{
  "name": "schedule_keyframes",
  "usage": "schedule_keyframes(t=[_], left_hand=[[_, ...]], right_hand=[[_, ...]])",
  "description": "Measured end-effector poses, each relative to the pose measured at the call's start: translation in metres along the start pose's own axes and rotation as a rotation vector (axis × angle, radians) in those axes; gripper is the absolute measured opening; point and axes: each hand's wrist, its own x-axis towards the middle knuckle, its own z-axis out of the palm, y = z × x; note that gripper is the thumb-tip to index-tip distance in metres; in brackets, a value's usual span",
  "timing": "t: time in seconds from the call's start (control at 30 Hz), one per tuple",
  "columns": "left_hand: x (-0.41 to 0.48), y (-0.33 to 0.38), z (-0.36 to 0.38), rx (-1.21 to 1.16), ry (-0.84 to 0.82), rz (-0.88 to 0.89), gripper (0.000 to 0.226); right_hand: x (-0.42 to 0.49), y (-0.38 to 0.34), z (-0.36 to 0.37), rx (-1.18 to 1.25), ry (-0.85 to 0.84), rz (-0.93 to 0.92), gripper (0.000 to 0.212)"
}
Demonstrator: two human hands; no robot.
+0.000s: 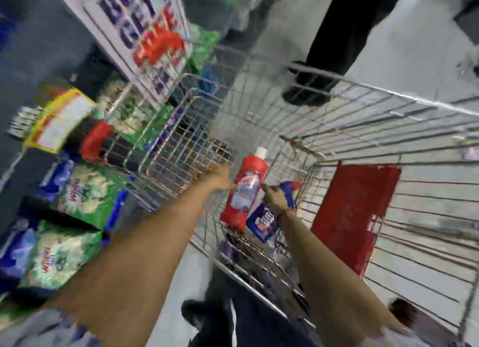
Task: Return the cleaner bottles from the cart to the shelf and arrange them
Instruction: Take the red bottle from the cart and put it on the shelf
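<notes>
Pretty blurry shot, lots of motion smear. Both arms reaching down into a wire cart from about 6 o'clock. Left hand up against the left side of a red cleaner bottle with a white cap — fingers tucked behind the bottle, so can't tell how far curled or whether actually gripping. Bottle tilted, cap toward 12 o'clock, base down near the cart's wire floor, pale label facing up.

Right hand just at 3 o'clock of the red one, fingers wrapped around a blue cleaner bottle with a red top — closed on it, looks like a proper hold. The two bottles side by side, touching or nearly so; too smeared to say which.

Red plastic flap on the cart's seat section over at 3 o'clock. Shelf stuff running along 9 o'clock — green and blue packets, a yellow box higher up, and a white promo sign with big dark lettering at 11 o'clock. Someone else's dark trouser leg and shoe beyond the cart at 1 o'clock, on a grey floor.
</notes>
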Motion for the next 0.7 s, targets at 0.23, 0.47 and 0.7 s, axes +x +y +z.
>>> schedule_keyframes(t=[0.23,0.47,0.7], left_hand=[[0.047,-0.019,0.054,-0.299,-0.061,-0.179,0.06],[0.059,-0.018,0.064,-0.463,0.012,-0.194,0.079],[0.05,-0.036,0.027,-0.587,0.19,-0.046,0.108]], right_hand=[[0.016,0.039,0.015,0.267,-0.092,0.216,0.018],[0.043,0.012,0.038,0.462,-0.082,0.169,0.035],[0.009,-0.042,0.015,0.51,-0.23,-0.034,0.035]])
